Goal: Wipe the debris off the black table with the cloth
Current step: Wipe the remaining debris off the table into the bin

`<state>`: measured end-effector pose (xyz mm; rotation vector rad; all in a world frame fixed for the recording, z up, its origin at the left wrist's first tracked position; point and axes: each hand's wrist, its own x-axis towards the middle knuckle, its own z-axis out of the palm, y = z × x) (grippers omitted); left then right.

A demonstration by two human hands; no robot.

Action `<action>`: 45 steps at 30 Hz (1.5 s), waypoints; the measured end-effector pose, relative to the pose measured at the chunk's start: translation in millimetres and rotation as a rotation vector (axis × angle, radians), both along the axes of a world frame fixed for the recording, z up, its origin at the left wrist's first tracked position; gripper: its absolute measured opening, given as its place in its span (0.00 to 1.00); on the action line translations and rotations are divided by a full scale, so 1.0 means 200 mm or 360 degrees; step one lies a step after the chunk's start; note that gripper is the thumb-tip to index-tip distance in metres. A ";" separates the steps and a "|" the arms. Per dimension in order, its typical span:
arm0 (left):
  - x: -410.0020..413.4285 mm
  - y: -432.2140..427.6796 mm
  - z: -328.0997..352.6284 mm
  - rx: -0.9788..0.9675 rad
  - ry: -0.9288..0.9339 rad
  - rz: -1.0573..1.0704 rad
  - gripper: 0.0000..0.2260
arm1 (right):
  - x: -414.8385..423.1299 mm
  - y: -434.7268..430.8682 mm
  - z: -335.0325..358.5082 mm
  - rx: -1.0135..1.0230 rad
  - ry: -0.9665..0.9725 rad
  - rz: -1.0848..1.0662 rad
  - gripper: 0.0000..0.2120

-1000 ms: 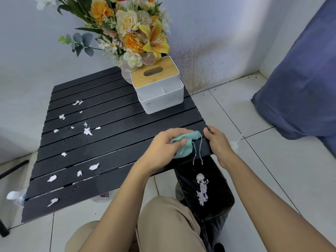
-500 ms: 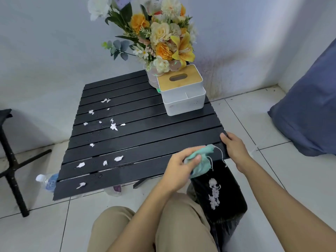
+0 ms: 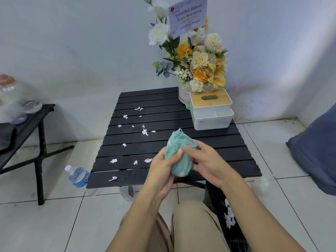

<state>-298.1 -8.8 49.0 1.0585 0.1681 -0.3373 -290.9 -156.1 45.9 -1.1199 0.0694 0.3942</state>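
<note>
Both hold bunched teal cloth (image 3: pixel 180 161), fingers curled | left hand (image 3: pixel 160 172) | right hand (image 3: pixel 209 163)

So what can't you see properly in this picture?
Head view:
- cloth: partly covered by the left hand and right hand.
- black table: the part under the hands is hidden.
- card: small print blurred.
- glass jars: blurred, cut off by the left edge.
</note>
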 end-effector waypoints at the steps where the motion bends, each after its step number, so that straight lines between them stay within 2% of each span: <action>1: -0.01 0.03 0.01 0.0170 -0.0038 0.0068 0.12 | 0.00 0.02 -0.01 0.0007 -0.0006 -0.0056 0.21; 4: -0.01 0.10 0.00 0.0676 -0.0245 0.0341 0.11 | 0.02 0.10 -0.01 -0.0108 0.0016 -0.0224 0.19; 7: 0.02 0.14 -0.05 0.1374 -0.0582 0.0622 0.20 | 0.06 0.21 0.00 -0.0205 0.0031 -0.0351 0.15; 8: 0.04 0.16 -0.06 0.1500 -0.0699 0.0633 0.21 | 0.07 0.25 0.00 -0.0193 0.0046 -0.0383 0.14; 10: 0.09 0.18 -0.04 0.1488 -0.0711 0.0446 0.22 | 0.13 0.31 0.00 -0.0096 0.0100 -0.0411 0.14; 13: 0.23 0.26 -0.05 0.1244 -0.0483 0.0186 0.27 | 0.27 0.37 0.01 0.0114 0.0157 -0.0227 0.14; 15: 0.39 0.36 -0.09 0.1047 -0.0395 0.0180 0.22 | 0.43 0.39 0.01 0.0225 0.0195 0.0008 0.17; 17: 0.59 0.46 -0.11 0.0805 -0.0265 0.0241 0.10 | 0.66 0.40 -0.01 0.0127 0.0194 0.0059 0.19; 19: 0.81 0.56 -0.13 0.0662 -0.0178 0.0361 0.07 | 0.92 0.42 -0.07 -0.0283 0.0054 -0.0142 0.14; 22: 1.17 0.74 -0.12 0.0966 -0.0287 0.0559 0.05 | 1.29 0.37 -0.26 -0.1406 -0.0403 -0.0484 0.05; 23: 1.30 0.81 -0.11 0.1163 -0.0358 0.0608 0.05 | 1.38 0.34 -0.34 -0.1771 -0.0563 -0.0465 0.06; 25: 1.56 0.94 -0.10 0.1607 -0.0482 0.0720 0.04 | 1.50 0.30 -0.49 -0.2328 -0.0704 -0.0308 0.16; 28: 1.94 1.06 -0.23 0.2150 -0.0564 0.0735 0.10 | 1.54 0.27 -0.62 -0.2697 -0.0703 -0.0145 0.25; 29: 2.03 1.07 -0.30 0.2287 -0.0512 0.0675 0.12 | 1.53 0.28 -0.62 -0.2743 -0.0741 -0.0155 0.25; 32: 2.20 0.90 -0.54 0.2804 0.0004 0.0295 0.24 | 1.55 0.29 -0.65 -0.2798 -0.0798 -0.0211 0.27; 34: 2.23 0.67 -0.56 0.2937 0.0109 0.0229 0.30 | 1.57 0.30 -0.67 -0.2801 -0.0816 -0.0264 0.29; 36: 2.22 0.38 -0.53 0.2953 -0.0082 0.0136 0.32 | 1.56 0.30 -0.66 -0.2759 -0.0820 -0.0294 0.26; 40: 2.14 -0.14 -0.53 0.2679 -0.0629 -0.0417 0.29 | 1.54 0.30 -0.61 -0.2483 -0.0709 -0.0470 0.15; 42: 2.13 -0.18 -0.53 0.2603 -0.0823 -0.0610 0.29 | 1.53 0.30 -0.60 -0.2472 -0.0664 -0.0500 0.15; 45: 2.20 0.06 -0.49 0.2718 -0.1050 -0.0758 0.27 | 1.53 0.30 -0.60 -0.2552 -0.0697 -0.0493 0.18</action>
